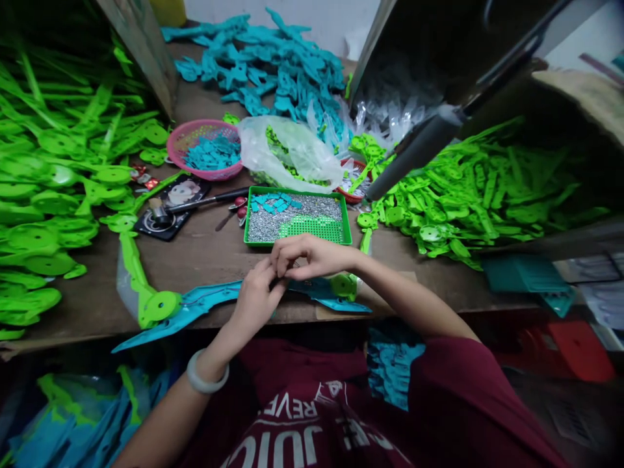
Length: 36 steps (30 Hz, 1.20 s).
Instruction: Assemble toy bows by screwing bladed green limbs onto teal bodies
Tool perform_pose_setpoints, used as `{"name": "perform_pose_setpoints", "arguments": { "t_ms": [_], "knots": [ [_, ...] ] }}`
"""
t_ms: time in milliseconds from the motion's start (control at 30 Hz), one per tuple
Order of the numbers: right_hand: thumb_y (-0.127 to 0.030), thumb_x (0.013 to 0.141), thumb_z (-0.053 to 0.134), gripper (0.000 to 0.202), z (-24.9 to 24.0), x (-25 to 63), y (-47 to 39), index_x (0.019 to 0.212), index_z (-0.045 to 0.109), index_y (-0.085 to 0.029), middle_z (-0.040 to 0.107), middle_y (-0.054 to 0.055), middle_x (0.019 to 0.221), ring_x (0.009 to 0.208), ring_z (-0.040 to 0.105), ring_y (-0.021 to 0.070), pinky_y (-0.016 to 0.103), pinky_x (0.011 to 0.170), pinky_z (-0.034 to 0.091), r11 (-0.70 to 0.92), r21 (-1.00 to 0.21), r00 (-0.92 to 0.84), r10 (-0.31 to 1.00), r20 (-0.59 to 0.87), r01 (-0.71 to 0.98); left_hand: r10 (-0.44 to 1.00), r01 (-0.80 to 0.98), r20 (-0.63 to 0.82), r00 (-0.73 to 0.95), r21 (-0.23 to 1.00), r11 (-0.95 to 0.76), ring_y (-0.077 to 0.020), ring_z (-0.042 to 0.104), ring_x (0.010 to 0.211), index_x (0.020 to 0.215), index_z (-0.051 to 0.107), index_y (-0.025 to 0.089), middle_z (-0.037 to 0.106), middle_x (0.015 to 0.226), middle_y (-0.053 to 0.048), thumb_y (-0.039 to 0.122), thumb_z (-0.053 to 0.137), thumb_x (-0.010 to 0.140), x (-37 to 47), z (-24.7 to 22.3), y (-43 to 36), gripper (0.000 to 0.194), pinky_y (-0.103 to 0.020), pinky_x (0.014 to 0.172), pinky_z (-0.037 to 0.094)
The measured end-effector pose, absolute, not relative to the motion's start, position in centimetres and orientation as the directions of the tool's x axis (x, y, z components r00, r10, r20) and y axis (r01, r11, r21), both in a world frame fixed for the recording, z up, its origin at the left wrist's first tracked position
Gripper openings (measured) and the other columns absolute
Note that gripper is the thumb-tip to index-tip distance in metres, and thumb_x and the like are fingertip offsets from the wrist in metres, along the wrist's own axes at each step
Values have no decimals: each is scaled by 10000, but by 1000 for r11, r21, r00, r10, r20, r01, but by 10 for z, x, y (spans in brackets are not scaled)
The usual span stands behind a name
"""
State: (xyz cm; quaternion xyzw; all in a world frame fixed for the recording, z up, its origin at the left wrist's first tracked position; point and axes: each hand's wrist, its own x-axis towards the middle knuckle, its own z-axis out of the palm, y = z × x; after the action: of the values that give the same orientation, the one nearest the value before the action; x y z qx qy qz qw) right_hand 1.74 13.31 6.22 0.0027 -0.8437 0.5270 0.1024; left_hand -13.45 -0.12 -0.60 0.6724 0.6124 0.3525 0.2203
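My left hand (pixel 256 296) and my right hand (pixel 314 255) meet over the middle of a long blue plastic part (pixel 209 299). The fingertips of both are pinched together; whatever they hold is too small or hidden to name. Part of the blue piece lies covered beneath them. Green jointed plastic arms (pixel 155 305) extend up from its left end, and a green round-ended piece (pixel 345 286) sits at its right. Just beyond my hands stands a green tray (pixel 248 227) of small silvery metal pieces, with blue plastic bits (pixel 275 203) on top.
Green plastic parts are heaped at left (pixel 43 195) and right (pixel 468 201). Behind the tray are a pink basket (pixel 205 172) of blue pieces, a clear bag (pixel 292 153) and a blue pile (pixel 273 62). A dark-handled hammer (pixel 205 203) lies left; a grey-handled tool (pixel 414 153) hangs at right.
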Motion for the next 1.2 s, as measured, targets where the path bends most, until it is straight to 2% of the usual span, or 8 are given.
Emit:
{"name": "perform_pose_setpoints", "arguments": {
  "t_ms": [233,333,400,500,667,833,1000,1200],
  "knots": [
    [-142,906,574,81,64,22,125,872,646,-152,652,63,950,960,610,159,348,919,508,413,-897,-979,55,197,-157,962,477,64,267,858,-189,-256,647,1071,1143,578,183,676,1136,-78,157,558,742,-158,12,12,402,-372,925,536],
    [-87,911,519,155,73,27,109,1000,625,-157,629,100,1090,1047,593,175,338,953,495,541,-825,-977,28,211,-163,926,410,76,369,881,-235,-224,661,979,1005,626,206,697,1052,-46,173,573,781,-165,17,18,233,-344,892,543],
    [-91,921,498,221,78,36,102,1111,591,-159,572,125,1199,1047,585,173,313,910,502,640,-764,-960,156,231,-80,934,430,93,344,869,-245,-209,669,900,942,657,212,715,969,-35,221,559,870,-165,17,20,122,-339,854,544],
    [-76,898,491,258,78,51,104,1120,585,-168,564,105,1167,909,573,160,285,776,486,733,-657,-897,393,200,175,965,494,113,237,841,-220,-212,678,921,980,695,216,735,994,-48,313,531,969,-162,16,17,190,-347,858,533],
    [-106,890,551,370,58,61,111,1257,548,-153,589,112,1188,831,559,166,278,695,436,802,-491,-934,350,-73,339,971,562,126,203,797,-221,-196,672,959,1024,677,218,723,1038,-47,359,476,1024,-159,18,6,245,-315,865,509],
    [-114,939,535,117,46,45,117,930,650,-136,599,62,954,828,557,153,269,748,442,721,-658,-964,264,-32,219,970,654,193,150,716,-244,-204,669,916,1013,653,206,704,990,-46,377,561,988,-160,20,-2,196,-318,834,505],
    [-61,836,641,92,48,35,127,875,673,-138,650,1,822,781,599,122,239,732,435,526,-817,-939,340,-53,237,963,589,174,206,764,-264,-173,677,857,989,666,227,709,946,-13,308,645,941,-170,21,-8,97,-278,771,519],
    [-13,785,632,121,39,18,123,764,653,-130,589,-34,739,706,540,87,212,686,379,522,-805,-942,312,-127,282,919,508,293,264,768,-391,-182,676,973,956,676,228,700,1039,-49,270,612,962,-169,13,-8,76,-300,852,534]
  ]
}}
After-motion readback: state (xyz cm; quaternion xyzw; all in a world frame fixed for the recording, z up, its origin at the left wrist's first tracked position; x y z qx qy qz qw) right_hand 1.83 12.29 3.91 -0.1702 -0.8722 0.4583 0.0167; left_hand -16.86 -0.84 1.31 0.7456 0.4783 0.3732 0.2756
